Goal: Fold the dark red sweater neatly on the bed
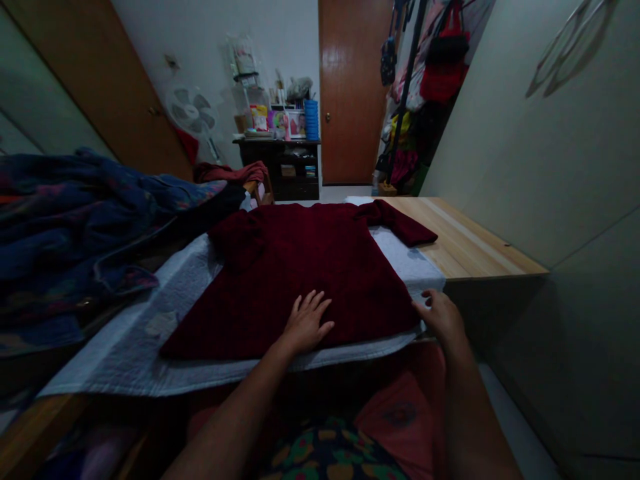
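Observation:
A dark red long-sleeved top (305, 267) lies spread out in front of me, its hem toward me. One sleeve stretches out to the right, while the left one is bunched near the shoulder. My left hand (306, 325) rests flat on the lower middle of the top with fingers spread. At the top's lower right corner is my right hand (443, 317), its fingers bent and thumb and forefinger apart. The thumb tip meets the edge of the cloth; I see no cloth gripped. Under the top is a pale quilted cover (135, 340).
Blue patterned clothes (100, 220) are heaped on the left. A bare wooden board (465, 247) extends on the right beside a pale cabinet (540, 153). Further back stand a fan (193, 110), a dark shelf unit (280, 150) and a wooden door (353, 100).

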Demonstrator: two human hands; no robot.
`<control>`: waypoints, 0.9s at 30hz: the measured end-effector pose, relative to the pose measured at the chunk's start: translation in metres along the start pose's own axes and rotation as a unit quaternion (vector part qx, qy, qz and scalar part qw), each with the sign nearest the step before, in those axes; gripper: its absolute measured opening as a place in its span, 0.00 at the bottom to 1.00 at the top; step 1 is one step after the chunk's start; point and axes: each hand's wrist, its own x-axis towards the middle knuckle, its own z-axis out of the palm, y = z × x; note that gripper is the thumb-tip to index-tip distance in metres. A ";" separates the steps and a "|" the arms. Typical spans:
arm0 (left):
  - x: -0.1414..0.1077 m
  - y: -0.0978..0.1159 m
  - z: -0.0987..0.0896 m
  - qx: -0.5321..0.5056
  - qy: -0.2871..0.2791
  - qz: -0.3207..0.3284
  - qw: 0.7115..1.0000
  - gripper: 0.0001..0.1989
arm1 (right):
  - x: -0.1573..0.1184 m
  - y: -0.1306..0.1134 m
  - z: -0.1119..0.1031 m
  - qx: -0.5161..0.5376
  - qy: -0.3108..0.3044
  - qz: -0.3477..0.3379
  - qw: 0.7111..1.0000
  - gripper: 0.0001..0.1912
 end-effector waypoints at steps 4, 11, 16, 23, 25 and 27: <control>0.000 0.002 0.000 -0.001 0.009 -0.002 1.000 0.28 | -0.005 -0.047 0.004 0.076 0.139 -0.089 0.983 0.13; -0.002 0.001 0.001 -0.012 0.022 -0.002 1.000 0.28 | -0.025 -0.159 0.080 0.253 -0.026 -0.309 0.916 0.18; -0.005 0.000 0.004 -0.026 0.050 -0.043 0.997 0.30 | -0.032 -0.173 0.136 0.211 -0.055 -0.317 0.923 0.24; -0.008 0.000 0.001 -0.033 0.050 -0.083 0.995 0.28 | -0.035 -0.172 0.139 0.114 -0.082 -0.323 0.936 0.23; -0.011 -0.002 -0.002 -0.027 0.049 -0.082 0.995 0.27 | -0.035 -0.173 0.136 0.107 -0.083 -0.323 0.937 0.23; -0.016 -0.008 -0.004 -0.020 0.047 -0.078 0.996 0.27 | -0.036 -0.174 0.136 0.104 -0.083 -0.323 0.937 0.23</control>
